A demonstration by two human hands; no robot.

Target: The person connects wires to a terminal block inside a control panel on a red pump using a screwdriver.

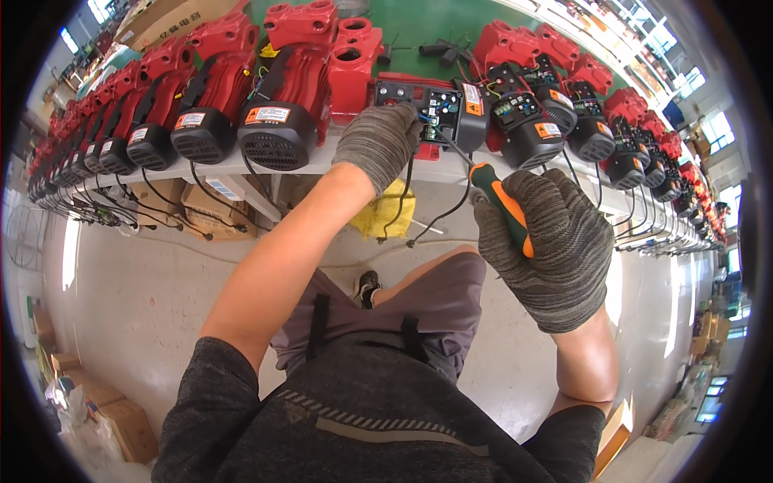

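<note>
My right hand (pixel 560 245), in a grey knitted glove, is wrapped round the orange and green handle of a screwdriver (pixel 507 208). The shaft runs up and left into the opened black control box (pixel 473 121) of a red pump, where a small circuit board (pixel 439 113) and blue wires show. Gloved as well, my left hand (pixel 378 145) rests against the left side of that box with its fingers closed near the board. Whatever those fingertips hold is hidden. Black cords (pixel 408 193) hang from the bench edge below the box.
A long row of red pumps with black motor covers (pixel 278 143) lines the bench to the left. More pumps with opened boxes (pixel 523 121) stand to the right. Loose black parts (pixel 443 50) lie on the green bench top (pixel 411 20). Beneath it are a yellow bag (pixel 374 211) and cardboard boxes (pixel 209 205).
</note>
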